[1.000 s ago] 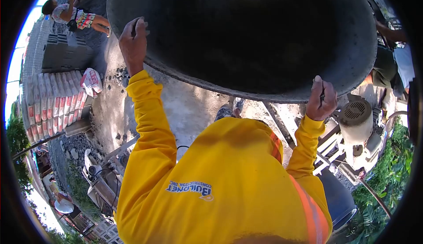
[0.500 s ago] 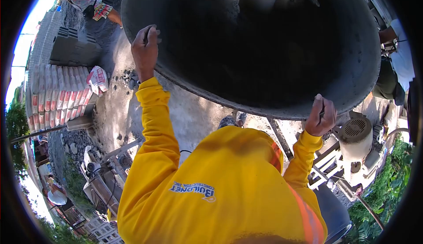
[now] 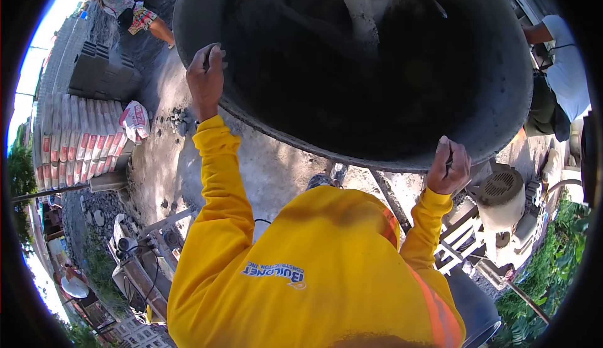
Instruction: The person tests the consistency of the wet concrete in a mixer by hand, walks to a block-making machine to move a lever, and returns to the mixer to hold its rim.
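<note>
A large round grey mixer pan (image 3: 502, 106) fills the upper middle, its inside dark, with mortar-crusted mixing arms (image 3: 359, 9) reaching down into it. On the pan's left rim, my left hand (image 3: 205, 83) has its fingers curled over the edge. My right hand (image 3: 448, 167) grips the near rim at the right, fingers bent over the lip. Both arms wear yellow sleeves. Shadow hides most of what lies at the bottom of the pan.
Stacked cement bags (image 3: 78, 137) and grey hollow blocks (image 3: 103, 71) stand at left. A motor (image 3: 500, 194) on a frame is at right. One person (image 3: 129, 12) is at upper left, another in white (image 3: 565, 65) at right. A machine (image 3: 135, 266) stands lower left.
The mixing arms inside the pan have shifted position. My hands keep their places on the rim. The person at right has leaned slightly, and the view has shifted a little.
</note>
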`<state>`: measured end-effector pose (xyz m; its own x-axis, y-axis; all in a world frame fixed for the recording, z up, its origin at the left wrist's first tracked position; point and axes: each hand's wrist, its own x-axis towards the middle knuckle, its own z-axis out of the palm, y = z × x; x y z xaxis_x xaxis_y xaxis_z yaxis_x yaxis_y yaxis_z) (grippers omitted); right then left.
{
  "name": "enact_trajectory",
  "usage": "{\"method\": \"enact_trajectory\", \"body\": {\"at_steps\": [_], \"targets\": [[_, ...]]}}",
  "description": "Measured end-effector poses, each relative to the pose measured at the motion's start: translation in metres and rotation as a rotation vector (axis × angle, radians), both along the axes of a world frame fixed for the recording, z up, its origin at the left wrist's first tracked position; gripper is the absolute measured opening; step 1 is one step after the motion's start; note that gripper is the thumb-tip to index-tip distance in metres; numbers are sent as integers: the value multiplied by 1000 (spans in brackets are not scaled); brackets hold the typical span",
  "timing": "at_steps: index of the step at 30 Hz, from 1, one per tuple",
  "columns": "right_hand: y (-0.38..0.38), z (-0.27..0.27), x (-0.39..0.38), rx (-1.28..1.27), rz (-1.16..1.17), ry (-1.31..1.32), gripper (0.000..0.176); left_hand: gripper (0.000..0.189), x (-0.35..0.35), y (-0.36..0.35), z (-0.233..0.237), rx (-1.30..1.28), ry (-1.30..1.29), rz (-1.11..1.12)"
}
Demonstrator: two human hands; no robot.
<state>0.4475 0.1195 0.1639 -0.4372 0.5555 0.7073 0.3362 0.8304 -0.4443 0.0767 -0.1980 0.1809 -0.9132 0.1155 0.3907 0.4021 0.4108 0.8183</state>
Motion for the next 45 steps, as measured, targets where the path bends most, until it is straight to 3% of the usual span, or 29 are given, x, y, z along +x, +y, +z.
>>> {"method": "enact_trajectory", "body": {"at_steps": [21, 45], "targets": [[-1, -3, 2, -44, -7, -92, 13, 26, 5, -3, 1, 215, 71, 40], [1, -4, 3, -32, -20, -112, 13, 26, 0, -6, -5, 202, 95, 14]]}}
